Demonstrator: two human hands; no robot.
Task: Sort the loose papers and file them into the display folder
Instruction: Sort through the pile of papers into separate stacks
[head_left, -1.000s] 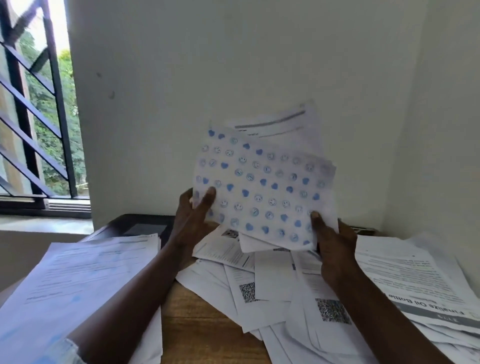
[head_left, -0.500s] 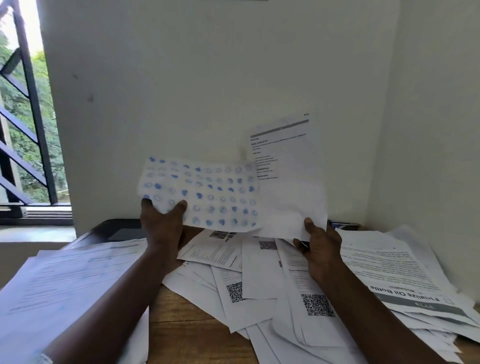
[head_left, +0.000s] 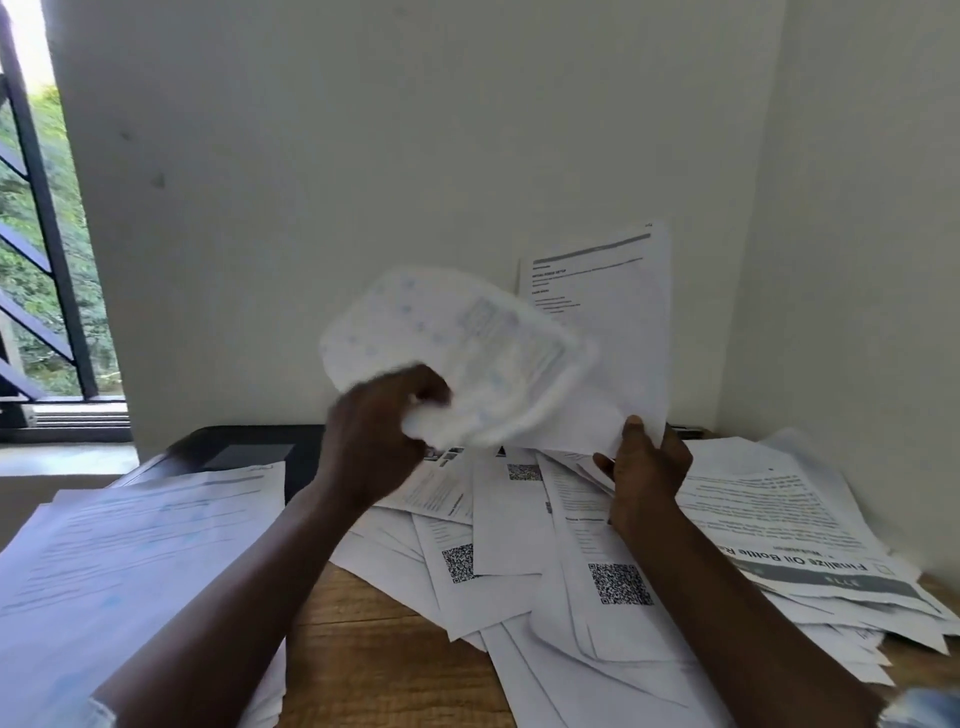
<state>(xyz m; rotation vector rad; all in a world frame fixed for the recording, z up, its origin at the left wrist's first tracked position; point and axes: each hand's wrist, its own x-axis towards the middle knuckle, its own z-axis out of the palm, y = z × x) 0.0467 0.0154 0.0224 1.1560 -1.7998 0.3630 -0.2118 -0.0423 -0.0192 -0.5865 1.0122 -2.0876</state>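
The left hand (head_left: 382, 441) is clenching the lower left corner of a dotted sheet (head_left: 467, 353), which is curling up and over to the right of the grip, blurred, with its long axis running roughly left to right and its far edge overlapping the printed sheet (head_left: 602, 322) beside it. The right hand (head_left: 647, 467) is pinching that printed sheet by its bottom edge, thumb in front, so the page is standing upright from the grip with its long axis vertical, close to the wall. The two sheets are hanging in the air above the scattered pile (head_left: 498, 525) of loose papers on the wooden table (head_left: 374, 639). A flatter stack (head_left: 135, 540) is lying low and to the left of the left hand, the nearer hand to it, so the dotted sheet is probably heading that way, and nothing is standing between them but air. Another stack (head_left: 779, 509) with a bold heading is lying just right of the right hand. The display folder is not plainly showing; a dark flat thing (head_left: 244, 452) is lying behind the left stack, and whether that is it I cannot tell. A barred window (head_left: 47, 291) is letting in light at far left.
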